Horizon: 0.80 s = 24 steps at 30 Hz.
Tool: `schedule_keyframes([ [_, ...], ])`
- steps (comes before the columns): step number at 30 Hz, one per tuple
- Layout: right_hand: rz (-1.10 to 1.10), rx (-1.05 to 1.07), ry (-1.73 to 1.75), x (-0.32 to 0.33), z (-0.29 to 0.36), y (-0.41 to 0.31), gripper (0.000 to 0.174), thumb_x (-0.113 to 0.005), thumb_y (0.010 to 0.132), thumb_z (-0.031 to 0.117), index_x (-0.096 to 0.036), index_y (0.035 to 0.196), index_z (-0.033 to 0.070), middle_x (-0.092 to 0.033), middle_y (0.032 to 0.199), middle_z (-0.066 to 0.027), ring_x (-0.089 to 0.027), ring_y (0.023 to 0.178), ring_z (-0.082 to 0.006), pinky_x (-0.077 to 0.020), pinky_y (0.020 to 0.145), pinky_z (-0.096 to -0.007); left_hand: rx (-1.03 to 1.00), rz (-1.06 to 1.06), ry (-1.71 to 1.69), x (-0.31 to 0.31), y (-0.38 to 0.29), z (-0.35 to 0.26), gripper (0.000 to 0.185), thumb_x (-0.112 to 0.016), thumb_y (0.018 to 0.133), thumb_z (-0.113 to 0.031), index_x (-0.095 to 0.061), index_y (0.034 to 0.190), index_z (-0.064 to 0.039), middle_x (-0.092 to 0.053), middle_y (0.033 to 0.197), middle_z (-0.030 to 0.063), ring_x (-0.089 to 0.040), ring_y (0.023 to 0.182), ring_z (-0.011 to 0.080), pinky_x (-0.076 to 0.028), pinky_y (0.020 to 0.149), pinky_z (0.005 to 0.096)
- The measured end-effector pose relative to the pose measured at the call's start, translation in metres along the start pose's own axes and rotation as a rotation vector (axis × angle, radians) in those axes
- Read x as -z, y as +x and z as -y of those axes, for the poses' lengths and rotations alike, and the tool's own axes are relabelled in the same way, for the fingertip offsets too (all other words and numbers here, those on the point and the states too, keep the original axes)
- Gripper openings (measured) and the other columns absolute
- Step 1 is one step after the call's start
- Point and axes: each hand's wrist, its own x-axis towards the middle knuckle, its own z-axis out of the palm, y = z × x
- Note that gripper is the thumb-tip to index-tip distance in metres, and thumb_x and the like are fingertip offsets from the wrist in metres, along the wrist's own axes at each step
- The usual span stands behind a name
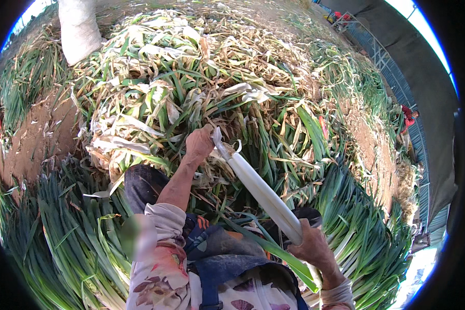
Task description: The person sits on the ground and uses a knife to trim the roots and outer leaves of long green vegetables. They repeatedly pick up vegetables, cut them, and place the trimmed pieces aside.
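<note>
A long white leek stalk [261, 190] runs slantwise before me, from the upper middle down to the right. My right hand [314, 244] is closed round its lower part, and a long green leaf [283, 257] lies beside that hand. At the stalk's far end, near the roots, my left hand [201, 143] pinches a pale, thin piece that looks like an outer layer; its fingertips are partly hidden. Below both hands lies a heap of green and dried leek leaves [255, 135].
Bundled leeks lie at my left [73, 232] and right [360, 228]. Beyond the trimmings, a full white sack [79, 31] stands at upper left. Bare soil [50, 128] shows at left. A person in red [407, 118] is at far right, near a dark sheet wall [430, 112].
</note>
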Motion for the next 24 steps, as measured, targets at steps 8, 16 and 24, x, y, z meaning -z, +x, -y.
schedule_keyframes([
  [8,0.122,0.104,-0.137,-0.021,0.015,-0.020,0.055,-0.070,0.069,0.021,-0.047,0.116,0.002,-0.062,0.091,-0.0263,-0.062,0.081,-0.0477,-0.0499,0.075,-0.0548,-0.107,-0.335,-0.099,-0.015,-0.031,0.185,0.033,-0.066,0.079,-0.027,-0.058,0.103,-0.006,-0.065,0.086,0.0165,-0.064,0.079,0.0355,-0.049,0.067,0.0474],
  [16,-0.629,0.238,-0.306,0.083,-0.074,-0.014,0.049,-0.072,0.066,0.014,-0.053,0.109,0.000,-0.063,0.075,-0.0153,-0.064,0.061,-0.0352,-0.0532,0.055,-0.0422,0.174,0.051,0.089,0.043,0.042,0.102,0.078,-0.069,0.075,-0.018,-0.033,0.144,-0.010,-0.062,0.112,0.0255,-0.065,0.091,0.0370,-0.052,0.074,0.0450],
  [24,-1.515,0.666,0.594,0.228,-0.068,0.010,0.048,-0.070,0.068,0.005,-0.053,0.113,0.001,-0.064,0.087,-0.0085,-0.061,0.080,-0.0207,-0.0509,0.075,-0.0330,0.123,0.504,-0.067,-0.072,-0.101,0.080,0.041,-0.069,0.073,-0.017,-0.064,0.111,-0.001,-0.066,0.105,0.0197,-0.063,0.103,0.0315,-0.049,0.089,0.0402],
])
